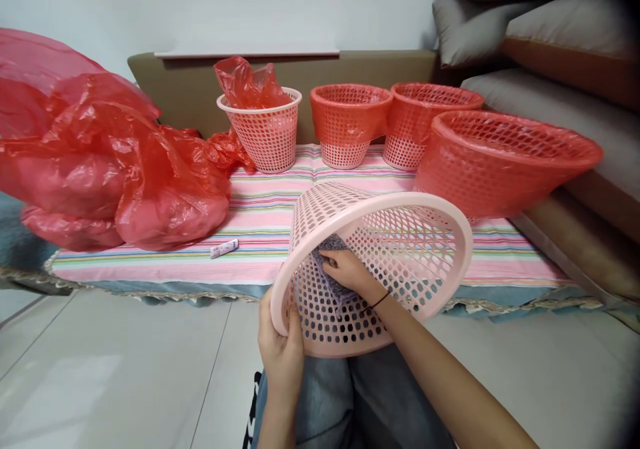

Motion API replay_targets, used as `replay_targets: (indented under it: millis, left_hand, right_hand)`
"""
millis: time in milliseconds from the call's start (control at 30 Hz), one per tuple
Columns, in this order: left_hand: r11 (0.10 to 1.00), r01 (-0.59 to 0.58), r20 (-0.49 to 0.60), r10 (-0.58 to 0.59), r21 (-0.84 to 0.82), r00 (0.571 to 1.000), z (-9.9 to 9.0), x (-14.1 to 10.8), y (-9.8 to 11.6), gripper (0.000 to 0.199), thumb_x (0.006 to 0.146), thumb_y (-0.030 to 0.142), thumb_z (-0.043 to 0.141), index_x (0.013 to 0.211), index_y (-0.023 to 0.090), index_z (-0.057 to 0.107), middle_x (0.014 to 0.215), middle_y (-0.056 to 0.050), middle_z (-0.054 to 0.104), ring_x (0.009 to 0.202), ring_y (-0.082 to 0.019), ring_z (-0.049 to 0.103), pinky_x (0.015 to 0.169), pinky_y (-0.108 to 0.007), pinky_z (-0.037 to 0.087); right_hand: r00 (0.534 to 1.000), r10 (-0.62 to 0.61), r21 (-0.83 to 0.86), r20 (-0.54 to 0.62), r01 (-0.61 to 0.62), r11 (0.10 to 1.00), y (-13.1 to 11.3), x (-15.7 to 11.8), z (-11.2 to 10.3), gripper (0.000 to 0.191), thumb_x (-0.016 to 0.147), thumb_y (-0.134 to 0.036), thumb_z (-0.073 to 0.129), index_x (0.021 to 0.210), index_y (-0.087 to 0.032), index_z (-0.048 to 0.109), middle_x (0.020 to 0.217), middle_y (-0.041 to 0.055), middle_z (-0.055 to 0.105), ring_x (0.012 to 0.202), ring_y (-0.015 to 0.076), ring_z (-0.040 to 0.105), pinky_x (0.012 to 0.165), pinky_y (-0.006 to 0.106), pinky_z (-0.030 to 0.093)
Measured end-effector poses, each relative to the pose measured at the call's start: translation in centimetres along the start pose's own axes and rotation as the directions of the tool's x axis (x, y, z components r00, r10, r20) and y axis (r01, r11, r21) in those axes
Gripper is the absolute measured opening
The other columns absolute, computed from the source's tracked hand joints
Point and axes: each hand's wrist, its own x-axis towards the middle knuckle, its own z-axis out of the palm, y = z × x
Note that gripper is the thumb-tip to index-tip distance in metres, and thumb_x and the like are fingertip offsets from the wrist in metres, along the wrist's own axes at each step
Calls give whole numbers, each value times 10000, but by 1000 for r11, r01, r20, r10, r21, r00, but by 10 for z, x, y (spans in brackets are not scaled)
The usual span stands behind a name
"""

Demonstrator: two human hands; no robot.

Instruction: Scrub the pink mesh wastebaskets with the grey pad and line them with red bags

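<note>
Head view: gripping the rim of a pale pink basket (380, 202) with the left hand (281, 349), thumb hooked inside, seemingly to steady the mouth tipped over the lap (327, 389) and allow easy reach within. Bunching a grey-purple cloth (334, 287) in the curled fingers of the right hand (345, 269), against the inner wall beyond the left fingertips and to their right. With three red-covered baskets (350, 125) beyond both hands' fingers on a striped cloth (265, 262), probably to leave working room.
</note>
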Motion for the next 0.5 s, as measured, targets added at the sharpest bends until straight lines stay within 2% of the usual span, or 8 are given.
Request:
replay_targets:
  millis: [100,200,267,367,433,500]
  left_hand:
    - [1000,-16,15,16,-8,1000,0,0,-1,456,863,389,683,1284,231,605,1201,-81,685,1139,-254,642,998,-371,499]
    - [1000,-22,34,23,-23,999,-1,0,-5,486,873,377,676,1332,252,577,1271,-77,659,1184,-250,618,1028,-370,479]
    - [1000,-19,33,19,-10,999,-1,0,-7,476,875,375,674,1325,253,581,1288,-79,654,1175,-247,624,1017,-366,486]
    - [1000,-16,15,16,11,1000,-1,-1,-9,460,873,375,678,1308,250,593,1266,-78,666,1148,-243,636,1000,-365,495]
    - [1000,-19,4,19,10,1000,-1,0,-9,468,873,373,681,1317,257,589,1264,-72,665,1163,-242,628,1011,-366,487]
    - [1000,-24,6,24,-2,1000,-1,0,-8,478,872,371,684,1327,263,584,1272,-68,661,1184,-243,617,1024,-367,481]
  right_hand:
    - [999,-35,-58,-3,35,998,4,4,5,379,944,-168,425,1198,-183,706,1153,81,726,1043,202,650,959,318,484]
    - [999,-36,-138,-20,33,990,8,6,11,419,937,-170,436,1303,-174,639,1313,116,634,1223,241,545,1078,383,403]
    - [999,-40,-183,-7,38,982,10,5,15,462,956,-204,426,1397,-229,559,1460,83,525,1365,262,416,1163,437,297]
    - [999,-17,-235,27,23,972,11,3,20,478,993,-369,418,1466,-324,465,1574,27,393,1463,328,270,1198,549,173]
    - [999,13,-257,41,-2,966,11,3,23,543,968,-518,447,1488,-364,419,1601,18,344,1470,383,240,1180,599,164]
    - [998,48,-271,47,-34,962,10,4,24,597,942,-593,456,1499,-391,388,1611,4,323,1467,409,235,1160,611,196]
